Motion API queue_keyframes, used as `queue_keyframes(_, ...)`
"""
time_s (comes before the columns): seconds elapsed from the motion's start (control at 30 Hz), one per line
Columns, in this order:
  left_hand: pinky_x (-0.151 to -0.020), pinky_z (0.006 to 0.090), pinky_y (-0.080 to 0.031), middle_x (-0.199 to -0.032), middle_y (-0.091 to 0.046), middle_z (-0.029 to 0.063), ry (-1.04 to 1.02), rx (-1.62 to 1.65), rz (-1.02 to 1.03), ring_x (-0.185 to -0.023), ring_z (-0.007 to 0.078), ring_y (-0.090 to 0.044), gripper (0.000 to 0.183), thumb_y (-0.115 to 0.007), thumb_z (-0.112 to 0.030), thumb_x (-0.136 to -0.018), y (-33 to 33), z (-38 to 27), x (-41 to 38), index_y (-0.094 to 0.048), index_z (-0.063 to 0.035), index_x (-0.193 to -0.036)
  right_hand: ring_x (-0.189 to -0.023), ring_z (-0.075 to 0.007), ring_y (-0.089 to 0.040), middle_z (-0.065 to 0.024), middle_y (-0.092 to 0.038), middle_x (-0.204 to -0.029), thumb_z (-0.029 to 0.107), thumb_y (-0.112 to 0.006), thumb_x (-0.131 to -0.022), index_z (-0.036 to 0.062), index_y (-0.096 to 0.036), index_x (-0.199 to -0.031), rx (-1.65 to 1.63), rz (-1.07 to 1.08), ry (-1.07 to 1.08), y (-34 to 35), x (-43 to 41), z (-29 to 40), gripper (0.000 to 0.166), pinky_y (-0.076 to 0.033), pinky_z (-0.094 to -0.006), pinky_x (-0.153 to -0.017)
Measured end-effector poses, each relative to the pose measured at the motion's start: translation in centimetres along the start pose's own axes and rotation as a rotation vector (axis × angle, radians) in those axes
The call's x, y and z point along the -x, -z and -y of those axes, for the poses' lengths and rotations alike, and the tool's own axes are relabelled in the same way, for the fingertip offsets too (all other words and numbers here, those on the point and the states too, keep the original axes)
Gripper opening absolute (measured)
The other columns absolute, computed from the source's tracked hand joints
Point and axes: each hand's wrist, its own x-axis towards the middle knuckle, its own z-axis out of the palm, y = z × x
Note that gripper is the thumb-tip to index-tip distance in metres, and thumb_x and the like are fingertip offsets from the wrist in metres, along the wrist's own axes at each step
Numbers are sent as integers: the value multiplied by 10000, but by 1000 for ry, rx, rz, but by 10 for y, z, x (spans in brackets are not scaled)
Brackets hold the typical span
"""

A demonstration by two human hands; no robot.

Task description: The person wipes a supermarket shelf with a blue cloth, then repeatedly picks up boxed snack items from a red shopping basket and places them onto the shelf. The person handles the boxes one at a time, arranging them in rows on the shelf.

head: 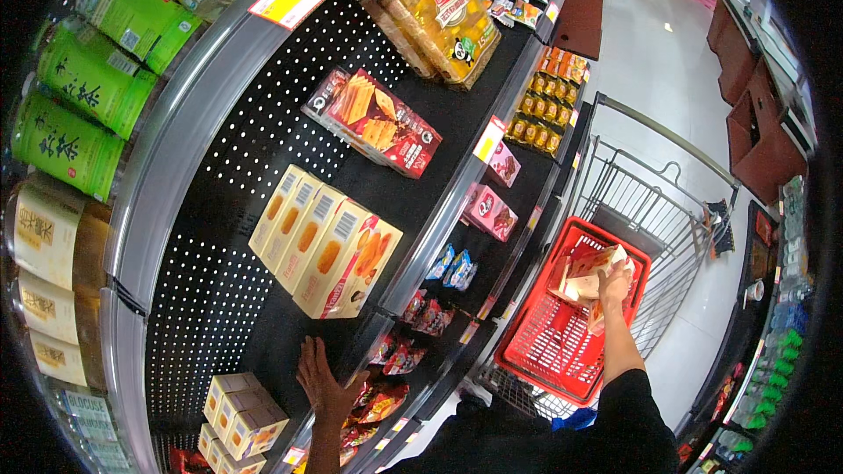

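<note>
My right hand [615, 284] reaches into a red plastic basket [520, 349] and grips a cream and red snack box [596, 261]. Other cartons lie under and beside that box, partly covered by it and by my hand. The basket rests in a wire shopping cart [632, 178]. My left hand [323, 375] is over the front of a black shelf [283, 336], fingers apart, with nothing in it. Several cream pastry boxes [329, 243] stand in a row farther along this shelf. Smaller cream boxes [244, 415] are stacked on the hand's near side.
A red biscuit box [375, 122] and yellow bread packs [448, 20] sit farther along the shelf. Pink boxes [492, 210] and bagged snacks [379, 401] fill lower tiers. Bottled drinks [105, 92] line the upper left shelf. Brown counters [764, 125] stand across the pale aisle floor [649, 66].
</note>
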Motion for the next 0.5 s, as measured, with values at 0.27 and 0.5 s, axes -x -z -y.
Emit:
queue_keyframes(0.27, -1165, 630, -168, -1617, -255, 222, -22, -4, -21, -1483, 432, -233, 1146, -804, -600, -733, 4, -1, 0, -253, -43, -1569, -870, -411, -703, -247, -705, -901, 335, -791, -800, -52, -501, -1104, -255, -20, -204, -53, -18, -28, 572, -545, -472, -808)
queue_keyframes(0.5, -1161, 628, -178, -1620, -247, 232, -26, 22, -6, -1486, 437, -231, 1128, -799, -579, -747, -1, 3, -1, -249, -38, -1571, -851, -368, -711, -188, -718, -931, 315, -806, -781, -30, -488, -1195, -279, 45, -151, -55, 14, -50, 625, -563, -445, -766)
